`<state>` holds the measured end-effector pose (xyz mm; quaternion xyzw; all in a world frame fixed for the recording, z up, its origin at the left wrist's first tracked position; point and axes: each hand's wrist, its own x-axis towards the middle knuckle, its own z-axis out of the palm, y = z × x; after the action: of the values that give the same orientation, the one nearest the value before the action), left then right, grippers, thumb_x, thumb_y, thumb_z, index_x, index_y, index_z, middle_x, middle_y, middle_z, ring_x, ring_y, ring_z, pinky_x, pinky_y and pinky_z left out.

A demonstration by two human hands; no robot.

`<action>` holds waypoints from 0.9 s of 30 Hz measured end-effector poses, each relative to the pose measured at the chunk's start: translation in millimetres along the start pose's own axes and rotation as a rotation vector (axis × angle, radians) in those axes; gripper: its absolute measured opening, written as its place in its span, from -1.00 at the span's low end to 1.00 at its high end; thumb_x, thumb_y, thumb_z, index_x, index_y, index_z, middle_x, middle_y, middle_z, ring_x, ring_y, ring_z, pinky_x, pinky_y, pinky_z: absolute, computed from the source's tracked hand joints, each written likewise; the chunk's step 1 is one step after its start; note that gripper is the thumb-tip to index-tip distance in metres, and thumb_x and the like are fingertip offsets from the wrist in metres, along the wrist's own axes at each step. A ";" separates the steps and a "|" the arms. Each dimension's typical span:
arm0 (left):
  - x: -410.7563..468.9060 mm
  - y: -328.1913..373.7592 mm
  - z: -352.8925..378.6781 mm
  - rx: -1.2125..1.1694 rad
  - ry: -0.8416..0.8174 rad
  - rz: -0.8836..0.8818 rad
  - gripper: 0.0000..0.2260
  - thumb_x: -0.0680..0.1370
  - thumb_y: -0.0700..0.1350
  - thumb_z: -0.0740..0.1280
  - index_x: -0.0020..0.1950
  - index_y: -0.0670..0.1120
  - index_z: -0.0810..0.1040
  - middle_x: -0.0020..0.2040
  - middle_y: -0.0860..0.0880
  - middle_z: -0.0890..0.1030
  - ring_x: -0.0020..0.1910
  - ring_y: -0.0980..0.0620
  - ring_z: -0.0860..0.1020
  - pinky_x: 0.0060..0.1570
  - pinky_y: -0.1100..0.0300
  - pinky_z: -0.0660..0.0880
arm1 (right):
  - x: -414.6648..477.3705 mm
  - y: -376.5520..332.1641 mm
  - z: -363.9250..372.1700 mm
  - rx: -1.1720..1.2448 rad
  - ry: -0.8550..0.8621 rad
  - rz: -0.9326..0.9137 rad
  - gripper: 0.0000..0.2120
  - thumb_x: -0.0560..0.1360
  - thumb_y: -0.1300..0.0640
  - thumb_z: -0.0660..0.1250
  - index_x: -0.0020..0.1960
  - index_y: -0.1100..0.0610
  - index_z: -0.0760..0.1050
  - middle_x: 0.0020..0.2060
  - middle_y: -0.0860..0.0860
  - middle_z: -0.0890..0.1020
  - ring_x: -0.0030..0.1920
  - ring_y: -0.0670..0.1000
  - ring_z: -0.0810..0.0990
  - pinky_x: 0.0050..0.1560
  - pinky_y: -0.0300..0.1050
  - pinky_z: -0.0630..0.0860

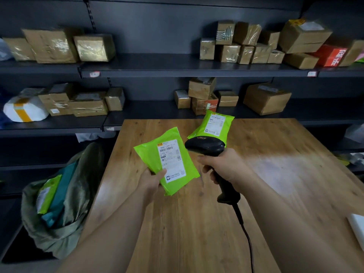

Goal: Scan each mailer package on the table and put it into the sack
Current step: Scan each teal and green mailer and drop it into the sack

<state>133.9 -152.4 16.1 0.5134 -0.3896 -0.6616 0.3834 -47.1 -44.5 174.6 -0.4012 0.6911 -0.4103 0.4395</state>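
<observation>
Over wooden table [275,174]: left hand [150,181] pinches green mailer [151,154], right hand [224,166] grips scanner [204,147]; shelves [157,66] blurry.

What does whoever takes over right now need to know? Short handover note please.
Left hand: holds a green mailer, label up.
Right hand: grips the corded scanner, aimed toward that label.
Second green mailer lies on the table behind the scanner.
Sack, left of the table, already holds mailers.
Left: bag the held mailer once scanned, then scan and bag the second.
</observation>
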 end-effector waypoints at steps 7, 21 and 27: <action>-21.4 31.2 -44.1 0.073 0.073 0.085 -0.84 0.61 -0.15 0.28 0.19 -0.04 0.50 0.06 -0.01 0.64 -0.09 0.08 0.62 -0.24 0.19 0.54 | 26.9 4.6 45.7 0.226 -0.113 0.017 -0.89 0.46 0.15 0.47 -0.09 0.14 0.56 -0.25 0.09 0.54 -0.29 0.05 0.54 -0.22 -0.07 0.50; -68.0 76.2 -298.4 0.136 0.403 0.128 -0.77 0.61 -0.07 0.28 0.21 -0.14 0.52 0.11 -0.13 0.64 0.03 -0.07 0.62 0.06 0.03 0.55 | 30.3 -25.8 306.7 0.271 -0.470 0.161 -0.86 0.47 0.08 0.46 -0.12 0.16 0.60 -0.28 0.02 0.59 -0.33 -0.01 0.56 -0.33 -0.16 0.51; -78.5 92.1 -443.3 0.176 0.384 0.058 -0.75 0.62 -0.03 0.26 0.24 -0.13 0.47 0.15 -0.10 0.62 0.11 -0.09 0.60 0.17 -0.05 0.53 | 14.5 -46.6 456.1 0.283 -0.506 0.206 -0.77 0.42 0.07 0.50 0.03 0.14 0.65 -0.13 0.06 0.71 -0.14 0.07 0.67 -0.07 -0.01 0.58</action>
<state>591.3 -172.2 54.6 0.6501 -0.3801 -0.5037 0.4232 384.9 -171.5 87.1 -0.3533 0.5327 -0.3429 0.6883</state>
